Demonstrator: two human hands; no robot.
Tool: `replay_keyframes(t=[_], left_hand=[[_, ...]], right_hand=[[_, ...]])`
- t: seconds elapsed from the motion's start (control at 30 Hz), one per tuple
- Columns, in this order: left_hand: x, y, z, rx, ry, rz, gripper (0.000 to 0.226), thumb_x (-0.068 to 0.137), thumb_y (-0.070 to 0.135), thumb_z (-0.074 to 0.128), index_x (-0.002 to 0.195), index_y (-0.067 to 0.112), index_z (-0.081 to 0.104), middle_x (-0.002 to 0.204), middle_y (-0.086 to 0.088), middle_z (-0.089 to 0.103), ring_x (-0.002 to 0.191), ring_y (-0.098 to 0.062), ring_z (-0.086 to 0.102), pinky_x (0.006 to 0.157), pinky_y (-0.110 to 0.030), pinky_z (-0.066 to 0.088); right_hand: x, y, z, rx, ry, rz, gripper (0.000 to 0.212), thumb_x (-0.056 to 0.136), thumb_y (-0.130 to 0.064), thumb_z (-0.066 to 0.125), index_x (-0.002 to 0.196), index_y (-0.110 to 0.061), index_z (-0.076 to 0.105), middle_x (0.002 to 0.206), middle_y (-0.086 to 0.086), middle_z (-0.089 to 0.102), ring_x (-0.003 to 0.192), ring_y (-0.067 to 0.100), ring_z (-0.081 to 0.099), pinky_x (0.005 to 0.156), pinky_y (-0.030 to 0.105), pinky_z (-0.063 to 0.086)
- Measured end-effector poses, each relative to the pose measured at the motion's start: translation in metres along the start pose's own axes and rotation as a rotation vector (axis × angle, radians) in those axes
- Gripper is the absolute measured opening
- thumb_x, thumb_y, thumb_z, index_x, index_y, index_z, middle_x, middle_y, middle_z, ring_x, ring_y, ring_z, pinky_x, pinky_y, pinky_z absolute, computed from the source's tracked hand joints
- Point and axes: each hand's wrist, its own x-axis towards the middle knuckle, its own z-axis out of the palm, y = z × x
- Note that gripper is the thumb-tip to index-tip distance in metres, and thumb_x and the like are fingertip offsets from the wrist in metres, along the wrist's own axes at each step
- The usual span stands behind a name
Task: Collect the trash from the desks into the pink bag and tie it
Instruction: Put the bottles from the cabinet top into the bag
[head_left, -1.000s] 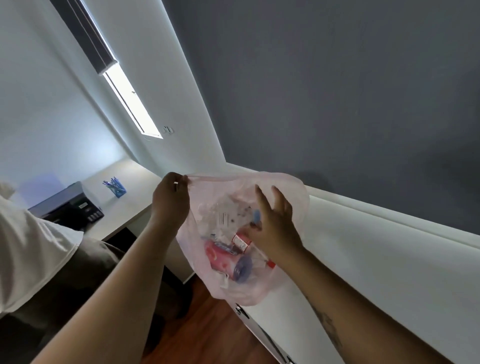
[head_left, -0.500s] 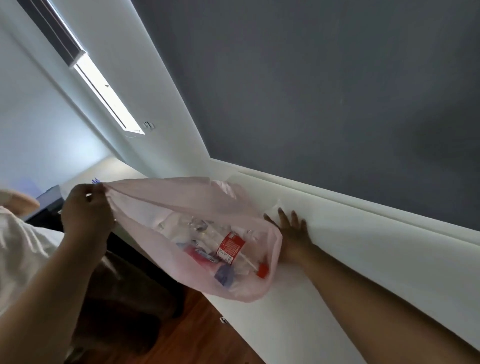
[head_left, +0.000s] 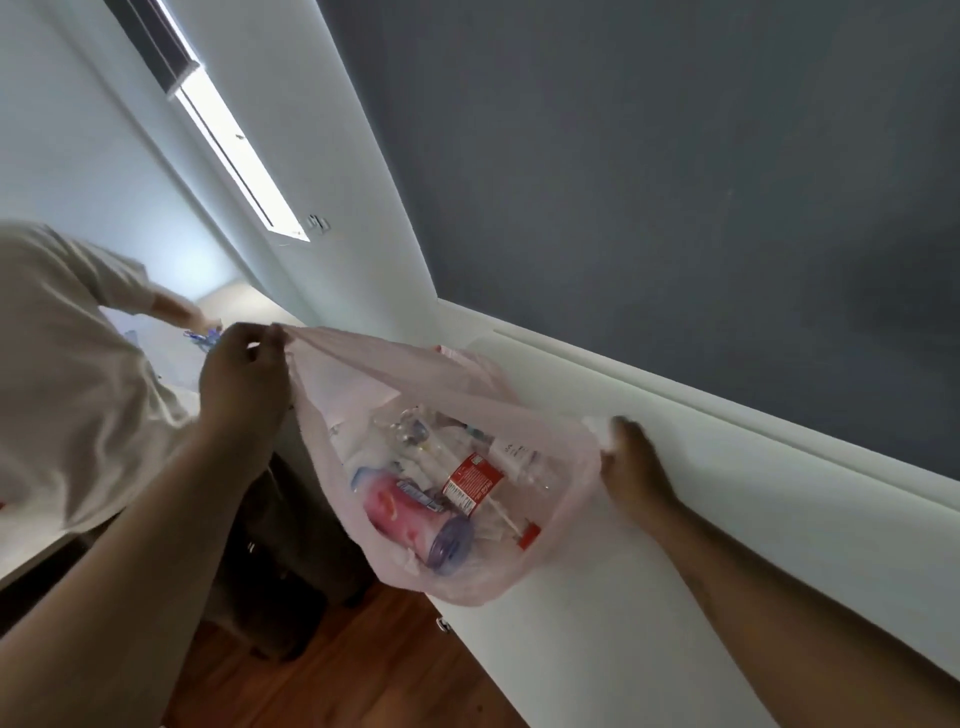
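A thin pink bag hangs between my hands over the edge of a white desk. Through its plastic show a pink can, a clear bottle with a red label and crumpled white paper. My left hand pinches the bag's left rim and pulls it taut. My right hand is closed on something white at the bag's right rim, on the desk top; whether it is the rim or a scrap of paper I cannot tell.
Another person in a beige shirt stands at the left, reaching over a second desk. A dark grey wall rises behind the white desk. Wooden floor and a dark chair lie below.
My right hand went from inside the bag to the desk top and has now closed at the bag's right rim. The bag's mouth is stretched wider. The other person has leaned further in.
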Motion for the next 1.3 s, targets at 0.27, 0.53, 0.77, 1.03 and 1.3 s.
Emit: replay_keyframes(t=[0.27, 0.53, 0.77, 1.03, 1.3], left_hand=[[-0.005, 0.009, 0.017, 0.075, -0.081, 0.126, 0.023, 0.101, 0.032, 0.047, 0.098, 0.014, 0.062, 0.079, -0.001, 0.062, 0.078, -0.028, 0.059, 0.071, -0.033, 0.043], [-0.004, 0.017, -0.01, 0.31, -0.046, 0.389, 0.026, 0.101, 0.031, 0.05, 0.099, 0.008, 0.063, 0.066, -0.002, 0.059, 0.062, -0.019, 0.05, 0.054, -0.024, 0.029], [0.017, 0.003, -0.047, 0.665, -0.454, 0.66, 0.017, 0.079, 0.02, 0.08, 0.09, 0.012, 0.072, 0.061, 0.009, 0.044, 0.059, -0.017, 0.054, 0.055, -0.02, 0.035], [0.097, 0.074, -0.045, 0.437, 0.015, 0.171, 0.026, 0.09, 0.001, 0.053, 0.112, 0.001, 0.065, 0.12, -0.019, 0.065, 0.109, -0.038, 0.064, 0.093, -0.044, 0.053], [0.074, 0.109, 0.006, 0.329, -0.049, 0.435, 0.031, 0.093, 0.006, 0.036, 0.113, 0.014, 0.058, 0.115, -0.019, 0.062, 0.097, -0.035, 0.062, 0.077, -0.04, 0.055]], right_hand=[[-0.073, -0.149, -0.049, 0.646, 0.324, -0.445, 0.056, 0.08, -0.006, 0.055, 0.125, -0.036, 0.044, 0.122, -0.002, 0.054, 0.115, 0.011, 0.053, 0.097, 0.022, 0.043], [-0.05, -0.134, 0.004, -0.297, 0.135, -0.317, 0.092, 0.075, -0.055, 0.072, 0.151, -0.035, 0.023, 0.159, 0.009, 0.021, 0.142, 0.035, 0.024, 0.108, 0.05, 0.029], [0.014, -0.081, -0.042, -0.27, -0.068, 0.14, 0.022, 0.095, -0.028, 0.048, 0.108, -0.021, 0.065, 0.117, 0.012, 0.066, 0.104, 0.034, 0.061, 0.086, 0.036, 0.05], [0.079, -0.23, -0.194, -0.29, 0.269, -0.28, 0.026, 0.098, -0.025, 0.043, 0.093, -0.008, 0.062, 0.101, 0.024, 0.065, 0.092, 0.039, 0.062, 0.069, 0.034, 0.037], [0.033, -0.24, -0.29, -0.309, 0.246, -0.219, 0.029, 0.098, -0.026, 0.051, 0.091, -0.004, 0.068, 0.073, 0.021, 0.057, 0.061, 0.024, 0.048, 0.054, 0.03, 0.035]])
